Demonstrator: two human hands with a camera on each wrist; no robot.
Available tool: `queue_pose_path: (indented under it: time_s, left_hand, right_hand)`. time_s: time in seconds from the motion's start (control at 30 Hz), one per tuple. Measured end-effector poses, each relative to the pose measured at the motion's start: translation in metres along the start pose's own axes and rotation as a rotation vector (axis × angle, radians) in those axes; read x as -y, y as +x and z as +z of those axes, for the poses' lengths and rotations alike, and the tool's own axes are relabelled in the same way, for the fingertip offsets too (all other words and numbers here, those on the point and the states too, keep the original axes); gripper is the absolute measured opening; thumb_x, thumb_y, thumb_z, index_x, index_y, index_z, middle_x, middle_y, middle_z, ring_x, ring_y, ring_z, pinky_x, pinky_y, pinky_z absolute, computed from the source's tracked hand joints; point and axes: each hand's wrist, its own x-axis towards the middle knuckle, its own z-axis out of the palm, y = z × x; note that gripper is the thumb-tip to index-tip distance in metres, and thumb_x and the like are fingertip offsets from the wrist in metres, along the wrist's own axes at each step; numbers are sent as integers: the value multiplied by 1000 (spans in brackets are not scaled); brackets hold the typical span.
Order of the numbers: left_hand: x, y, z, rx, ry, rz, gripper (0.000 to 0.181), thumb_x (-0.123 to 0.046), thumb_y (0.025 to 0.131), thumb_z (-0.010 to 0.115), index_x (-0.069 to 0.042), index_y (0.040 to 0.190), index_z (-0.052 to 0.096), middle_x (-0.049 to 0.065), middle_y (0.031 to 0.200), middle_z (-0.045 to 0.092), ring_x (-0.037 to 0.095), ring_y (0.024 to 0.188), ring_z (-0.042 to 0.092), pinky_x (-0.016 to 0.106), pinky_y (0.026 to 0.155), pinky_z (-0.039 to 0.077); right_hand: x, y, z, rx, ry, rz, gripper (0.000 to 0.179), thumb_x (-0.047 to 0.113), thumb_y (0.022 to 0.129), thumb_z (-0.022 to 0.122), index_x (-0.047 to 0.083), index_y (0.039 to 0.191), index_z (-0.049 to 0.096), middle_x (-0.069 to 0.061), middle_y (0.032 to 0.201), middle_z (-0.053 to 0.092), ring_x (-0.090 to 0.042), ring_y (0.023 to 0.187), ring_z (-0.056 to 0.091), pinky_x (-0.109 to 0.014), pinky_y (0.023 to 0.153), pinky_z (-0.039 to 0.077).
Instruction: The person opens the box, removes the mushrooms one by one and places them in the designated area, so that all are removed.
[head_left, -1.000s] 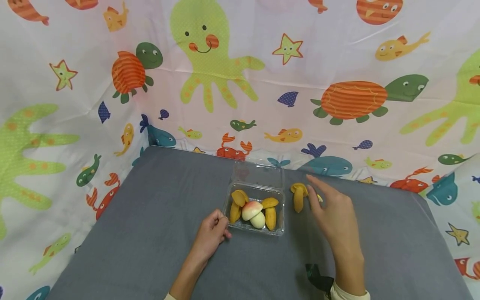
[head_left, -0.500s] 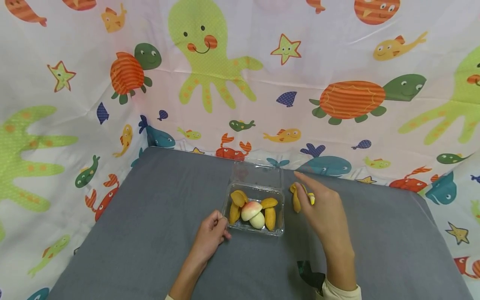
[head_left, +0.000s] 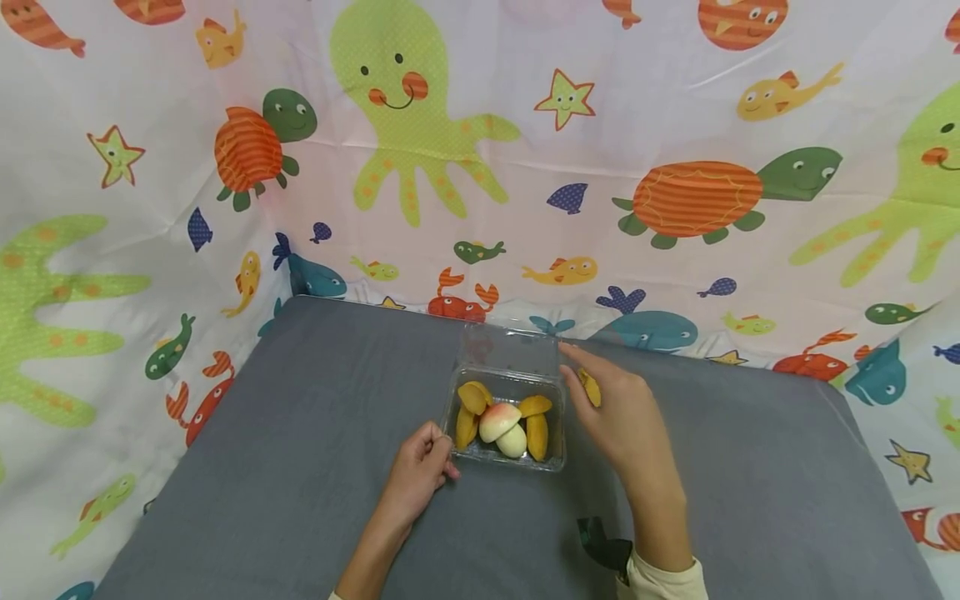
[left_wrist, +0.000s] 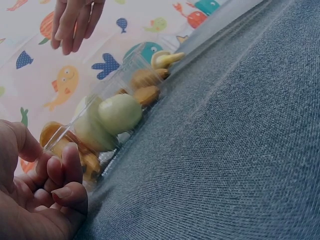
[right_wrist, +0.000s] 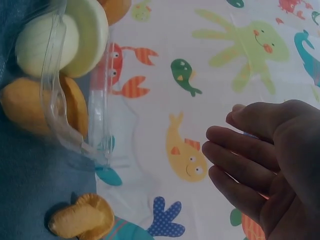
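On the grey cloth stands a clear plastic box (head_left: 510, 463), its hinged lid (head_left: 510, 348) tipped back. Inside lie a red-and-white mushroom (head_left: 500, 421) and yellow-brown mushrooms (head_left: 536, 429) on either side. My left hand (head_left: 426, 458) pinches the box's front left edge, thumb against curled fingers (left_wrist: 65, 192). To the right, my right hand (head_left: 626, 417) hovers with extended fingers and nothing held, fingertips close to the lid's right edge in the head view. It partly hides a yellow mushroom (head_left: 590, 388) outside the box, seen whole as a yellow-brown mushroom (right_wrist: 82, 217) in the right wrist view.
A white curtain (head_left: 465, 167) printed with sea animals hangs behind the table and along its left side. Grey cloth (head_left: 322, 400) covers the table. A pale yellow mushroom (left_wrist: 165, 59) shows beyond the box in the left wrist view. A dark strap (head_left: 600, 542) hangs by my right wrist.
My right hand has moved left toward the lid, passing over the mushroom outside the box and covering more of it. My left hand keeps its pinch on the box.
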Motion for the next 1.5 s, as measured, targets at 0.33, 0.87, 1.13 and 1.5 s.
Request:
queue_pose_path:
  time_s: [0.33, 0.87, 1.13, 1.5]
  left_hand:
    - [0, -1, 0, 5, -3, -3, 22, -6, 104, 53, -4, 82, 49, 8, 71, 57, 21, 68, 67, 19, 54, 40]
    - [1, -1, -2, 7, -6, -6, 23, -7, 105, 53, -3, 82, 48, 8, 72, 57, 22, 69, 68, 19, 55, 41]
    - [0, 0, 0, 3, -5, -1, 21, -7, 103, 55, -4, 82, 49, 8, 72, 58, 22, 68, 67, 19, 54, 41]
    - [1, 1, 1, 10, -6, 7, 22, -6, 103, 53, -1, 82, 48, 8, 69, 55, 22, 67, 66, 20, 54, 41]
  right_hand:
    - [6, 2, 12, 64, 42, -59, 41, 29, 105, 68, 16, 144, 67, -12, 131, 73, -26, 91, 73, -50, 82, 59]
    - [20, 1, 40, 172, 52, -89, 46, 34, 103, 70, 18, 145, 65, -10, 142, 67, -5, 38, 22, -26, 44, 31]
    - [26, 1, 57, 191, 77, -119, 47, 33, 100, 75, 17, 144, 67, -11, 138, 69, -4, 40, 19, -26, 45, 27]
    - [36, 3, 77, 202, 47, -159, 49, 35, 97, 78, 12, 140, 69, -3, 89, 77, -9, 53, 54, -35, 56, 51]
